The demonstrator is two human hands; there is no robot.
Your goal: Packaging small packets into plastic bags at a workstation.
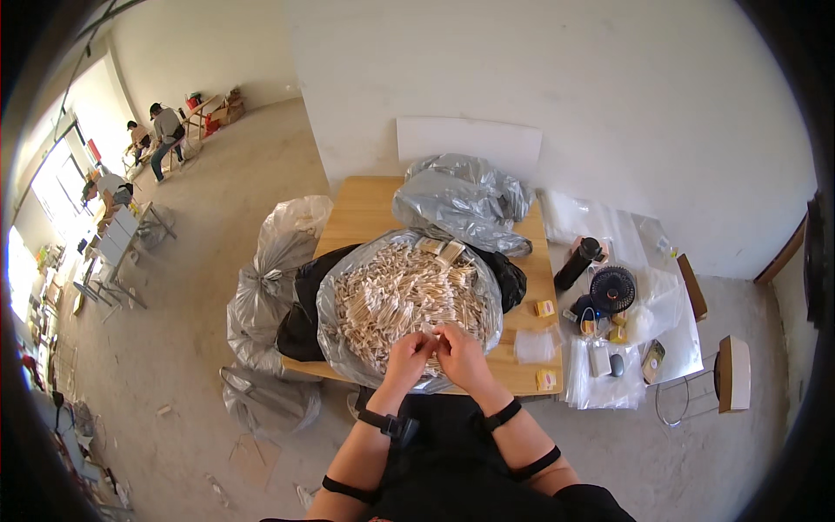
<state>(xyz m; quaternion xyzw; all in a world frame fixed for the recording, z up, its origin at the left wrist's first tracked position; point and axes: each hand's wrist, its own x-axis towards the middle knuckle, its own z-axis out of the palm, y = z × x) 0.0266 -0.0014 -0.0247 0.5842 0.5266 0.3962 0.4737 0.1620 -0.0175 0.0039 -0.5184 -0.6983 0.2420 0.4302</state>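
A big heap of cotton swabs point(400, 291) with pale sticks and white tips fills an opened grey plastic bag point(325, 324) on the wooden table. Over the heap's near edge, my left hand point(409, 355) and my right hand point(461, 355) meet, fingertips almost touching. Both are closed in a pinch. A small whitish, see-through bit shows between the fingertips, too small to name. Small packed bundles of swabs point(448, 253) lie on the far side of the heap.
Grey plastic bags point(465, 200) lie at the table's back; full bags point(265, 296) stand left. On the right are small yellow boxes point(545, 379), clear pouches point(537, 345), a black bottle point(577, 264) and a fan point(612, 289). Several people point(167, 135) work far left.
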